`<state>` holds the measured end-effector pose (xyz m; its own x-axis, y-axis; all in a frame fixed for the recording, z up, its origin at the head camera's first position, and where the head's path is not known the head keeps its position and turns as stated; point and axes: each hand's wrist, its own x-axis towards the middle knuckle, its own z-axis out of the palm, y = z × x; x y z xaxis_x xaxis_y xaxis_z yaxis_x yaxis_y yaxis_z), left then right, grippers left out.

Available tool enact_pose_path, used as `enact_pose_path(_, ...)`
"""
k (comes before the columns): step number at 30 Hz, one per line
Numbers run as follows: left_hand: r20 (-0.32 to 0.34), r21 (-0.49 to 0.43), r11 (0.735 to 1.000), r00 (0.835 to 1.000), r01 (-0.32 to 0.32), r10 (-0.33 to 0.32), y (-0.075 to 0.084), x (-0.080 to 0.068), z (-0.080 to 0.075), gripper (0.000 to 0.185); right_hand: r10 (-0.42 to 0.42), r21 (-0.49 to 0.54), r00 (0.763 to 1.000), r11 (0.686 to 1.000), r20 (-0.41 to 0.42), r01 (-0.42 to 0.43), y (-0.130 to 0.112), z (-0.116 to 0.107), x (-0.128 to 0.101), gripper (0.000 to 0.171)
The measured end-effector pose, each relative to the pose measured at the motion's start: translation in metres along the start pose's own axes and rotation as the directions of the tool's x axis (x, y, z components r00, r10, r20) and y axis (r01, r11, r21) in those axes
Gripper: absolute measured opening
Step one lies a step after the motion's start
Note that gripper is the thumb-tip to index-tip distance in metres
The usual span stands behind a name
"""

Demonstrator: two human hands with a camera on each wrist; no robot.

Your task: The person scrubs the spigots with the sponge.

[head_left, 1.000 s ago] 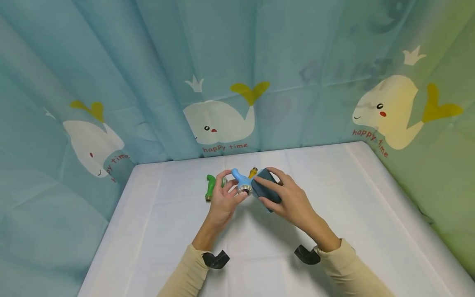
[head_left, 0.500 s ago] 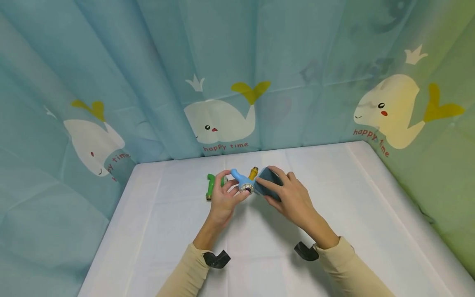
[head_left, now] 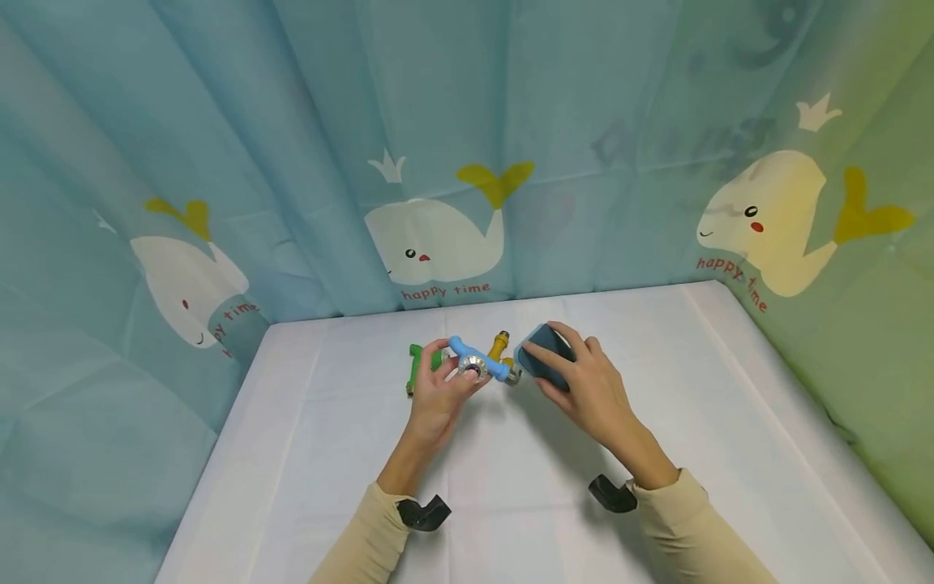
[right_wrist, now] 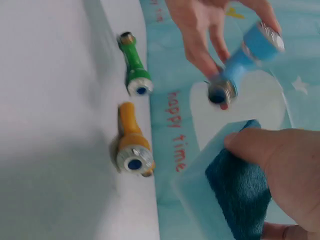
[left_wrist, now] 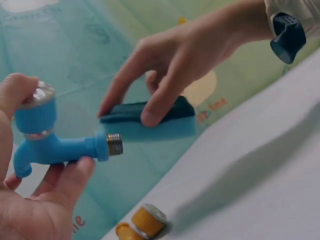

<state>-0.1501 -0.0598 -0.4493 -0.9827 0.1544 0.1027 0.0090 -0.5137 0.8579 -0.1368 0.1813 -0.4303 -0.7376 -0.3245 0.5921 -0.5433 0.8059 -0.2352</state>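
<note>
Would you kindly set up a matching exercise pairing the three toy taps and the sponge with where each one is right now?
Things:
1. blue tap
2. green tap
3. yellow tap
4. dark blue sponge

Places:
A. lying on the white table, farthest to the left
B. held in the right hand
C. held up off the table in the left hand
D. lying on the table between the other two taps

Pairs: 1-C, 2-A, 3-D, 4-B
</note>
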Motion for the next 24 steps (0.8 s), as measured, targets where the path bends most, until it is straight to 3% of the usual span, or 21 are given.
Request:
enact_pose_path(6, 0.033, -0.044, 0.999, 0.999, -0.021, 0.022, -0.001, 0.0, -0.003, 0.068, 0.036, 0.027, 0.999, 0.999, -0.012, -0.036, 0.009, -0.008, -0.004, 0.051)
enact_pose_path(12, 0.067, -0.003, 0.999, 0.996, -0.051, 0.051, -0.008, -0.001, -0.005, 0.037, 0.061, 0.025, 0.998, 0.998, 0.02, -0.061, 0.011, -0.008, -0.01, 0.052)
enact_pose_path(18, 0.071, 0.031, 0.999, 0.997, -0.029, 0.027, -0.008, -0.003, -0.007, 0.067, 0.082, 0.029, 0.996, 0.996, 0.04, -0.083, 0.011, -0.006, -0.013, 0.051)
enact_pose_path(24, 0.113, 0.095, 0.995, 0.994, -0.016, 0.005, -0.006, -0.005, -0.009, 0.062, 0.096, 0.037, 0.994, 0.995, 0.053, -0.098, 0.011, -0.006, -0.015, 0.051)
